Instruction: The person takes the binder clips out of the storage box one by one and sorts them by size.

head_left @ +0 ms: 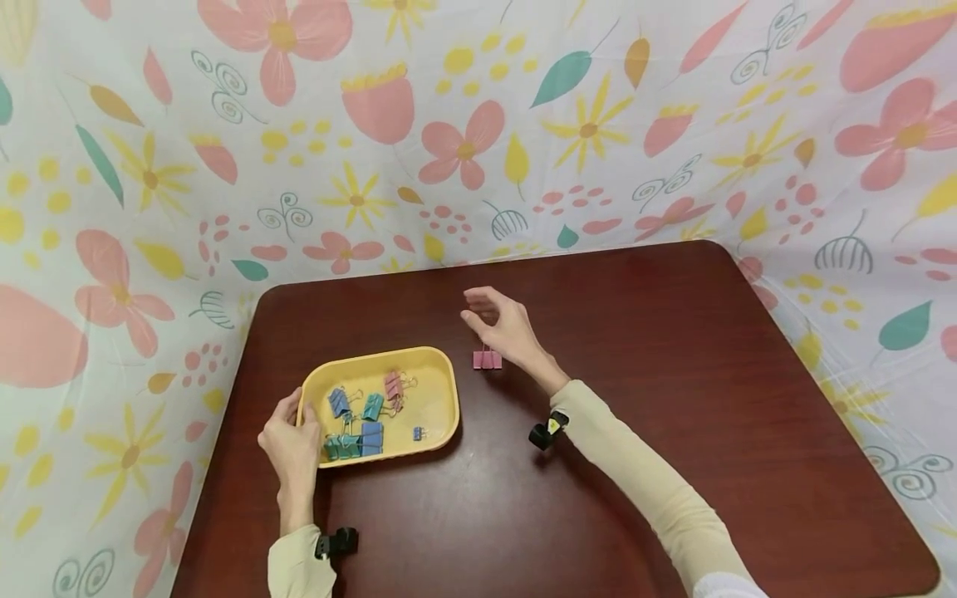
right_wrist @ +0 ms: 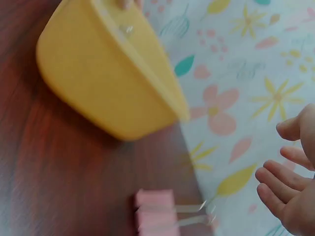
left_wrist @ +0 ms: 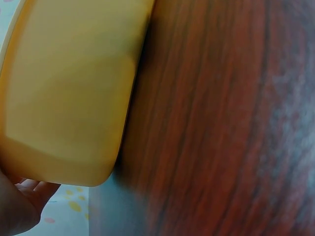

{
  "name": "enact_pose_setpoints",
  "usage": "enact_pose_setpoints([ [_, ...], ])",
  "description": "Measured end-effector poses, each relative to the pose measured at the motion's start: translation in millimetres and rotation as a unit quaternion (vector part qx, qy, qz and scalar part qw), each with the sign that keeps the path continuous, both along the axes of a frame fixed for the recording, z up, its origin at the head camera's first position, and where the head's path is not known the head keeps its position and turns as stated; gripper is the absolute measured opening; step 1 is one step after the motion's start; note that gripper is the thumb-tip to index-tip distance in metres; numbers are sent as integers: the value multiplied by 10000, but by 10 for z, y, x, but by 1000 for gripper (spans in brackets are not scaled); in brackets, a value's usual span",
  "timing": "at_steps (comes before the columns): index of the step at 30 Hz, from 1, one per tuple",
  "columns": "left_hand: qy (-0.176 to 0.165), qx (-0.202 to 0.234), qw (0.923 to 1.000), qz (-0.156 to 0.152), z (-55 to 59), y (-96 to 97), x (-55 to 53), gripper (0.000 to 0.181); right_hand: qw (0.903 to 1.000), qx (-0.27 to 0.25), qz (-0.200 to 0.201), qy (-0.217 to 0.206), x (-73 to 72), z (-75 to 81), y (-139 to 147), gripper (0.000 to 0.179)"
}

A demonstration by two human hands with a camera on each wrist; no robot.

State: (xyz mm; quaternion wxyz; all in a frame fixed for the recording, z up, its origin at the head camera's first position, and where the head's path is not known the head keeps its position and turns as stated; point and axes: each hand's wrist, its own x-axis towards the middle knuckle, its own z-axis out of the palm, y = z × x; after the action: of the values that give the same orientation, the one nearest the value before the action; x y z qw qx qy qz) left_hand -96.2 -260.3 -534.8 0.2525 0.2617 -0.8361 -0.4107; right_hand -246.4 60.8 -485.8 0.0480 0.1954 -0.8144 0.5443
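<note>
A yellow plastic bin holds several binder clips of mixed sizes: a blue clip, a teal clip, a pink clip and a tiny blue clip among them. My left hand grips the bin's left end, thumb over the rim and fingers outside. On the table right of the bin stands a larger pink binder clip, its wire handles pointing away from me. Above and beyond it hovers my right hand, fingers loosely bent and holding nothing. The right wrist view shows this hand apart from the pink clip.
The dark reddish-brown table has rounded corners and extends far to the right. A floral-patterned cloth hangs along its back and sides. Each wrist wears a small black camera.
</note>
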Motion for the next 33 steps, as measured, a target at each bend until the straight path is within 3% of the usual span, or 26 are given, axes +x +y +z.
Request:
enact_pose_setpoints([
  [7, 33, -99, 9999, -7, 1, -4, 0, 31, 9975, 67, 513, 480, 122, 293, -336, 38],
  [14, 90, -95, 9999, -24, -10, -15, -10, 30, 9917, 227, 1012, 758, 278, 409, -696, 49],
  [24, 69, -22, 10000, -40, -65, -17, -4, 31, 9831, 524, 1683, 485, 531, 237, -1099, 42],
  [30, 170, -125, 9998, -67, -72, -28, -14, 29, 9767, 654, 2044, -64, 638, 107, -1244, 42],
  [33, 193, -170, 9997, -43, -61, -36, -18, 29, 9728, 923, 2125, -73, 670, 33, -1303, 41],
])
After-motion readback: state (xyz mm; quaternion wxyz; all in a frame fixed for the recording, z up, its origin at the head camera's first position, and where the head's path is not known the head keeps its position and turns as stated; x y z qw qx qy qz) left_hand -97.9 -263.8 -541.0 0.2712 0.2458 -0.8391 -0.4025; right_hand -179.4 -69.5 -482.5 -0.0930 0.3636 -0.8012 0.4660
